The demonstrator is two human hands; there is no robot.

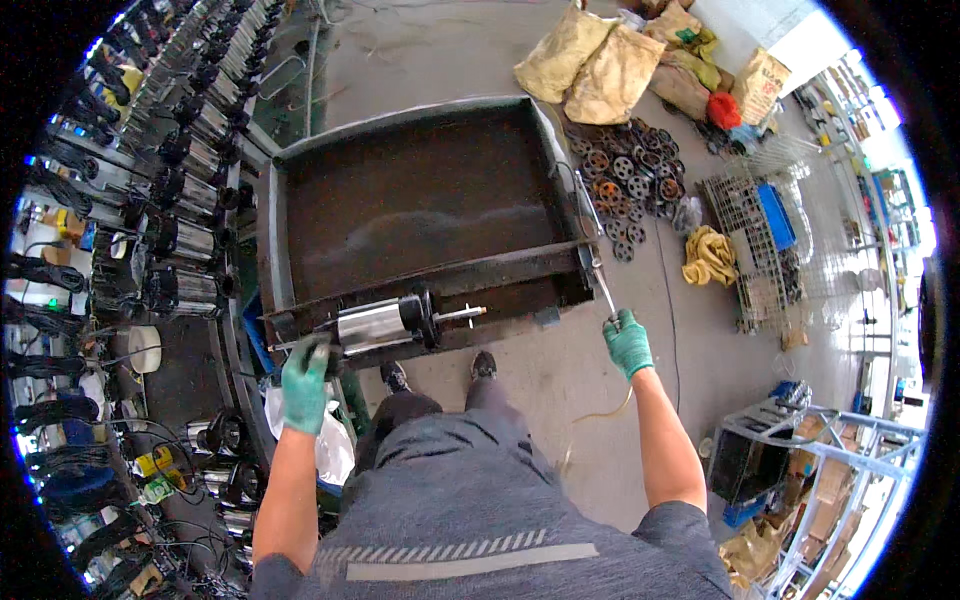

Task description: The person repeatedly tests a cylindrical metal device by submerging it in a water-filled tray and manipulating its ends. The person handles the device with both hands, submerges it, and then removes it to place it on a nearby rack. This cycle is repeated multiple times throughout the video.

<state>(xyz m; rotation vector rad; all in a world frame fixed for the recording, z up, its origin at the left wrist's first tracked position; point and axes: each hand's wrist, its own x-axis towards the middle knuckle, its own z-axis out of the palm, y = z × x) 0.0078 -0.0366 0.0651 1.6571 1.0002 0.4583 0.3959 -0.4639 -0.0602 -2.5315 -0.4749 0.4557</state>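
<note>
A shiny silver motor with black end caps and a thin shaft lies across the near ledge of a dark metal tray. My left hand, in a green glove, has its fingers curled at the motor's left end; the fingertips look dark and partly merge with the black cap. Out to the right, my green-gloved right hand is closed round the lower end of a slim metal rod-like tool. This tool points up along the tray's right edge. A pale hose hangs below that hand.
Racks on the left hold several similar silver motors with black cables. Beyond the tray's right side lie a heap of dark pulley-like wheels, stuffed sacks, a yellow cloth and a wire cage. A cable crosses the floor.
</note>
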